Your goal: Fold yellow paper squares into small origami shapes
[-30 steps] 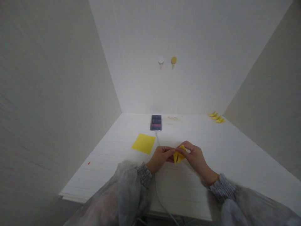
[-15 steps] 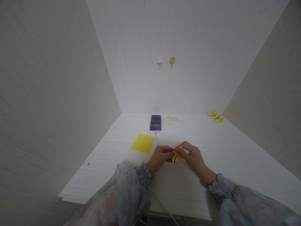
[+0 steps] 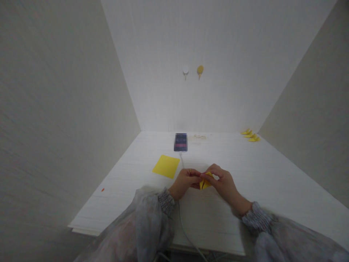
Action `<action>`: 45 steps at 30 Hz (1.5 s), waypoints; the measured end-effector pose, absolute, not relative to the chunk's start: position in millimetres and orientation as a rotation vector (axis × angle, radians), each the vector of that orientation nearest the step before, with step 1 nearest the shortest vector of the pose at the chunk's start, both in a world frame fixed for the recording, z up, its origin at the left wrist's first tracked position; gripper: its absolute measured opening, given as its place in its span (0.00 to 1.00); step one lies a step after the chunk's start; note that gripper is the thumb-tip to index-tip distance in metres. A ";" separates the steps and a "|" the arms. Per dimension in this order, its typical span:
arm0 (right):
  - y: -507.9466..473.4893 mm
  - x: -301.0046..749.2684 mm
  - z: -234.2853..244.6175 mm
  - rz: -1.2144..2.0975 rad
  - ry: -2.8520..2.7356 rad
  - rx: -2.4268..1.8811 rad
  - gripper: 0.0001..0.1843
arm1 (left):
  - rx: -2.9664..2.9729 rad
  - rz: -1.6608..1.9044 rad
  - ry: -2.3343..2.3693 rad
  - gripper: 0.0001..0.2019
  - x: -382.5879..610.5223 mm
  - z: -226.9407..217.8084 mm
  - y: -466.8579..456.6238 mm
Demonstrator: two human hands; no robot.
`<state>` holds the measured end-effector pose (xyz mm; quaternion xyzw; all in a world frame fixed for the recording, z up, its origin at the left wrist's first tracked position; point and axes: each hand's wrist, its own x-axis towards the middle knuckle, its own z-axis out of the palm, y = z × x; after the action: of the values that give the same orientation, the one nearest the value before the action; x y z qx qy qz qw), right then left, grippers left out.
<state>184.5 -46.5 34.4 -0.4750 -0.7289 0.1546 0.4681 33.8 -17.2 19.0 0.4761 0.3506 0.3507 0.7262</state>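
Note:
A small folded yellow paper (image 3: 206, 183) is pinched between both hands above the white table. My left hand (image 3: 186, 182), with a ring on one finger, grips its left side between thumb and fingers. On the other side my right hand (image 3: 221, 181) is closed on its upper right part, thumb along the top. A dark gap shows between the paper's folds; the fingers cover much of the rest. Flat on the table, left of my left hand, lies a yellow square sheet of paper (image 3: 166, 166).
A phone (image 3: 180, 142) with a blurred screen stands at the back, its white cable (image 3: 183, 228) running forward under my left wrist. Several folded yellow paper pieces (image 3: 251, 135) sit in the far right corner. Two hooks (image 3: 200, 70) hang on the back wall. An orange scrap (image 3: 103, 190) lies at left.
My right thumb and fingers have shifted slightly left and down on the folded paper, near my left fingertips. Both hands keep their hold; the other things stay in place.

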 end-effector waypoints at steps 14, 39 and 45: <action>-43.1 185.7 28.8 0.153 -1.929 -1.152 0.04 | 1.125 0.807 0.749 0.24 35.4 21.5 -16.9; -40.6 188.0 26.6 -0.022 -2.031 -1.140 0.06 | 1.157 0.809 0.757 0.26 35.3 17.0 -17.1; -40.1 188.7 26.0 -0.012 -2.041 -1.113 0.05 | 1.195 0.826 0.767 0.26 35.5 14.1 -16.2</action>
<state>188.7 -40.1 26.0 -0.4396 -0.8056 -0.0047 0.3972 35.5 -16.2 14.1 0.5325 0.3417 0.3681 0.6813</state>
